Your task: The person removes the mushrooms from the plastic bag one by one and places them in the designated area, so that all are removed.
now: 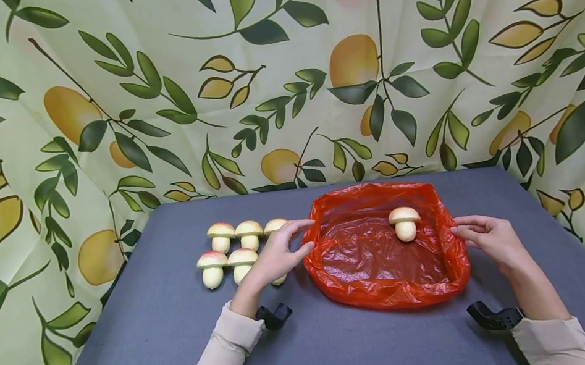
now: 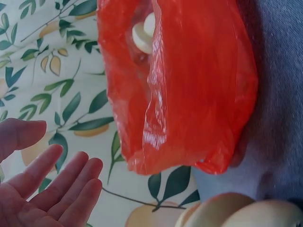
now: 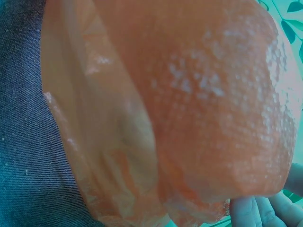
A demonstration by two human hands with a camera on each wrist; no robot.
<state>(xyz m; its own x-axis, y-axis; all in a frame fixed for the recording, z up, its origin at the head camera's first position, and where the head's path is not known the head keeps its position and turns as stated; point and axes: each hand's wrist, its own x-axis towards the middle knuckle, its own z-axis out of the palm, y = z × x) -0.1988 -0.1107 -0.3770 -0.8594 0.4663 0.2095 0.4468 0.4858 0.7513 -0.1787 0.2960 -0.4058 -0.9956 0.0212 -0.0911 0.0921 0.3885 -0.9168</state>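
Note:
A red plastic bag (image 1: pixel 387 300) sits with its mouth spread wide. One toy mushroom (image 1: pixel 405 224), with a pale cap and stem, is inside it toward the right. My left hand (image 1: pixel 282 252) is held beside the bag's left rim, fingers extended and holding nothing. In the left wrist view the fingers (image 2: pixel 71 189) are apart from the bag. On the right side, my right hand (image 1: pixel 488 236) pinches the bag's rim between thumb and fingers; the right wrist view shows the fingertips (image 3: pixel 244 210) at its edge. Several more mushrooms (image 1: pixel 212 268) stand left of the bag, some partly behind my left hand.
A grey-blue cloth covers the table (image 1: pixel 181 348). Behind and at the sides hangs a curtain (image 1: pixel 279 84) printed with leaves and fruit. Each wrist wears a black camera band, such as the right one (image 1: pixel 493 316).

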